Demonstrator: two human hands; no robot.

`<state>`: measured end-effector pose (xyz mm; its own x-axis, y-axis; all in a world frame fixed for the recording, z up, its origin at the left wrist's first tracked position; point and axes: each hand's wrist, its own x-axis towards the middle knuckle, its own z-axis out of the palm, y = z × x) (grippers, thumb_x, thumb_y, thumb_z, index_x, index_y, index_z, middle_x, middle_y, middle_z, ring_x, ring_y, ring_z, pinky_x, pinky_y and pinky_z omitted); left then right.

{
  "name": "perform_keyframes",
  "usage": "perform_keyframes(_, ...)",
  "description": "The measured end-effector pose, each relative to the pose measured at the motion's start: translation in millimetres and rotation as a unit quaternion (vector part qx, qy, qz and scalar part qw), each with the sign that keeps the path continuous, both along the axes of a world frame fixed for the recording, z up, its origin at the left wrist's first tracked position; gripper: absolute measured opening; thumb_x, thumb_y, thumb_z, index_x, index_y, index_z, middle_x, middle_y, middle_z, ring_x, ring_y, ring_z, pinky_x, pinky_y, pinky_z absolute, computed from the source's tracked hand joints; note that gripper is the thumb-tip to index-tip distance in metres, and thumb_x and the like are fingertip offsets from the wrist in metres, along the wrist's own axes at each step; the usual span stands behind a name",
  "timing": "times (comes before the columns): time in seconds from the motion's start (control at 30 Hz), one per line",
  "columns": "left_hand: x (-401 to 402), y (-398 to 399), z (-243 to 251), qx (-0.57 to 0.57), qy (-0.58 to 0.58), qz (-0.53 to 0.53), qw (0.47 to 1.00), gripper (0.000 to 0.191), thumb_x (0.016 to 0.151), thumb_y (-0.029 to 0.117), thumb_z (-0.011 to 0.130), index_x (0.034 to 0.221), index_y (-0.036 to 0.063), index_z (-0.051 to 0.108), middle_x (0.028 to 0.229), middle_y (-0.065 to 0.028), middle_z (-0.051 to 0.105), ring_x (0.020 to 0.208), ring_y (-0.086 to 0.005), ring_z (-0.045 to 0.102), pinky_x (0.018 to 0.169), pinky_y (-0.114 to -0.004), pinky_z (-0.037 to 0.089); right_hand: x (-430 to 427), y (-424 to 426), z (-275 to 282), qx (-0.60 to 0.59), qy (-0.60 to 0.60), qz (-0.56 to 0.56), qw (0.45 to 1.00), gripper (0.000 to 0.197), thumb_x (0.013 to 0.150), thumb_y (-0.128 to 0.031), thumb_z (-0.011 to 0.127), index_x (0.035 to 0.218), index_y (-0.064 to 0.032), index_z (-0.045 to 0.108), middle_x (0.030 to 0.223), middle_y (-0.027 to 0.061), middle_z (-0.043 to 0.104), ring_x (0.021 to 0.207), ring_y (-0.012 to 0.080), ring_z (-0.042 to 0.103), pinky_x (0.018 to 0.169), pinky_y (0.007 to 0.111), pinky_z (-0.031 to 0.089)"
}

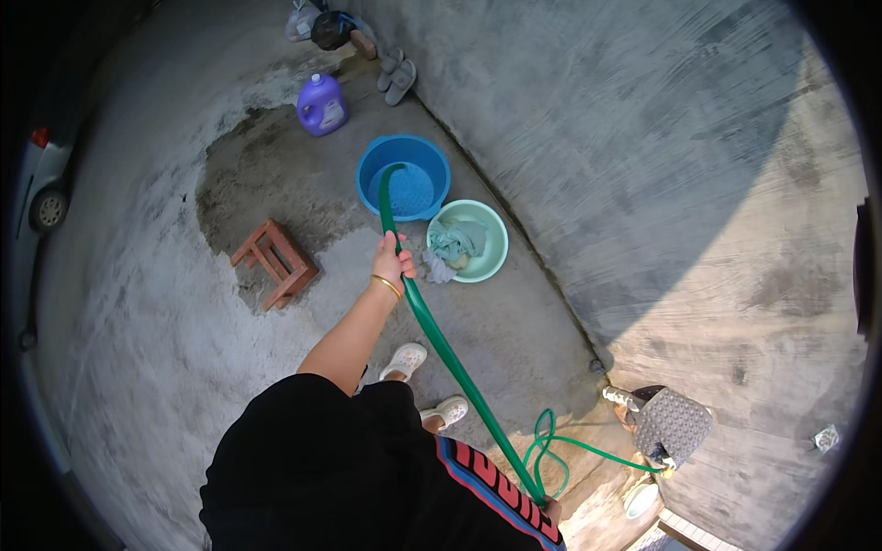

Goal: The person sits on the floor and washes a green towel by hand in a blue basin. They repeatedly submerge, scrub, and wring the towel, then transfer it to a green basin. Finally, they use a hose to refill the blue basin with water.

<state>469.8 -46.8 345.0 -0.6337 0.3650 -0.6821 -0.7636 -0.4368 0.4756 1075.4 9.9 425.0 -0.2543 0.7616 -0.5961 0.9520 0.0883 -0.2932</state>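
My left hand [393, 260], with a gold bangle at the wrist, is closed around a green hose [444, 348]. The hose's far end reaches into a blue plastic basin [362, 180] with some water at its bottom. Low on the right, partly hidden by my black shirt, my right hand [553, 508] grips the same hose. Touching or close beside the blue basin is a pale green basin [497, 251]. It holds wet-looking teal cloth [458, 237], and a light grey cloth [438, 267] hangs over its rim.
A wooden stool [279, 265] lies tipped at the left. Beyond the basins stand a purple detergent jug [322, 107] and grey slippers [397, 77]. A concrete wall [620, 172] rises on the right. Thin green hose loops [548, 448] lie near my feet. A car [48, 200] is at far left.
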Motion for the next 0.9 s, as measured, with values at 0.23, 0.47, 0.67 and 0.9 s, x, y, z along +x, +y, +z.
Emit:
perform_keyframes(0.23,-3.1,5.8,19.7,0.008,0.003,0.015,1.000,0.026,0.091,0.038,0.038,0.089,0.0120,0.041,0.053,0.0022,0.033,0.041,-0.0078,0.026,0.037,-0.023,0.024,14.8,15.5,-17.9,0.009,0.013,-0.010,1.000,0.030,0.065,-0.025,0.074,0.065,0.0005,0.058,0.050,0.0151,0.049,0.047,0.0272,0.051,0.047,0.036,0.038)
perform_keyframes(0.47,0.3,-2.9,42.2,-0.012,0.037,-0.001,0.999,0.025,0.092,0.037,0.038,0.089,0.0125,0.042,0.053,0.0024,0.032,0.041,-0.0074,0.025,0.037,-0.023,0.024,42.7,25.9,-47.8,0.006,0.023,0.005,1.000,0.032,0.063,-0.027,0.075,0.064,-0.0009,0.057,0.052,0.0166,0.050,0.051,0.0324,0.053,0.048,0.038,0.040)
perform_keyframes(0.67,2.9,-8.5,52.1,-0.015,0.086,-0.019,0.996,0.025,0.091,0.038,0.038,0.090,0.0135,0.042,0.053,0.0027,0.032,0.040,-0.0070,0.025,0.037,-0.022,0.023,15.6,21.0,-30.2,-0.007,-0.009,0.004,1.000,0.032,0.063,-0.029,0.075,0.066,-0.0015,0.058,0.054,0.0176,0.051,0.055,0.0368,0.053,0.050,0.039,0.041)
perform_keyframes(0.9,0.9,-15.6,60.6,-0.012,0.106,-0.019,0.994,0.025,0.091,0.037,0.040,0.088,0.0126,0.043,0.053,0.0028,0.032,0.040,-0.0070,0.026,0.037,-0.022,0.024,3.4,19.3,-30.3,-0.012,-0.033,0.026,0.999,0.032,0.063,-0.030,0.075,0.068,-0.0024,0.058,0.057,0.0187,0.052,0.057,0.0376,0.053,0.051,0.039,0.041)
